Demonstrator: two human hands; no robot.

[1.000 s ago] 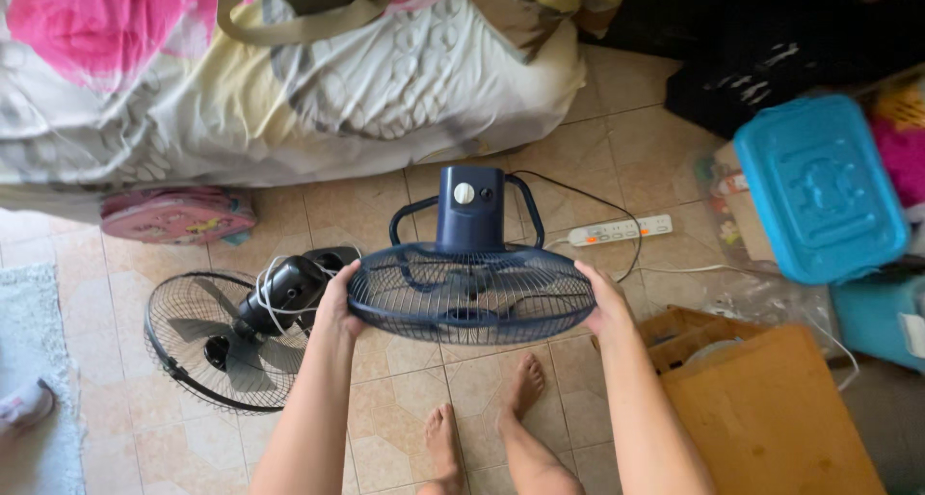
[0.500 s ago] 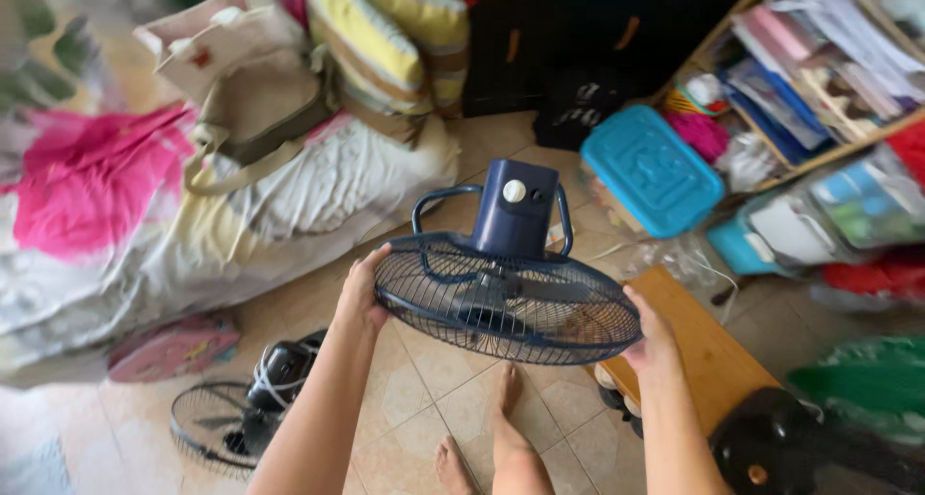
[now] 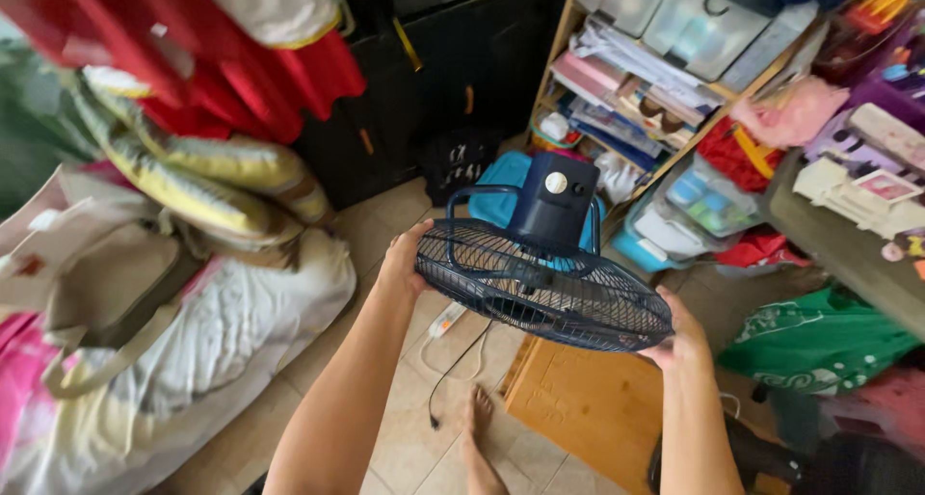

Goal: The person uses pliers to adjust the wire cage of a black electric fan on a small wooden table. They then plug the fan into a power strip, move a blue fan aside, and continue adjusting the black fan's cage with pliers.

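Both hands are curled around the rim of one dark blue fan (image 3: pixel 540 273), carried in the air above the tiled floor (image 3: pixel 424 428). The left hand (image 3: pixel 403 256) clasps the near-left edge of the grille; the right hand (image 3: pixel 676 333) grips the right edge. One wooden board (image 3: pixel 588 408) lies below, beside one bare foot (image 3: pixel 477 437). One cord (image 3: pixel 453 370) dangles. Bedding (image 3: pixel 193 360) lies left, one crowded shelf (image 3: pixel 674 80) right.

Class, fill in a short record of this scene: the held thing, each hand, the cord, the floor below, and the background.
Held thing: dark blue fan, grille tilted
Left hand: grips the grille's left rim
Right hand: grips the right rim
Cord: hangs loose, plug off the floor
Floor below: wooden board, bare foot
Background: cluttered shelf, bedding
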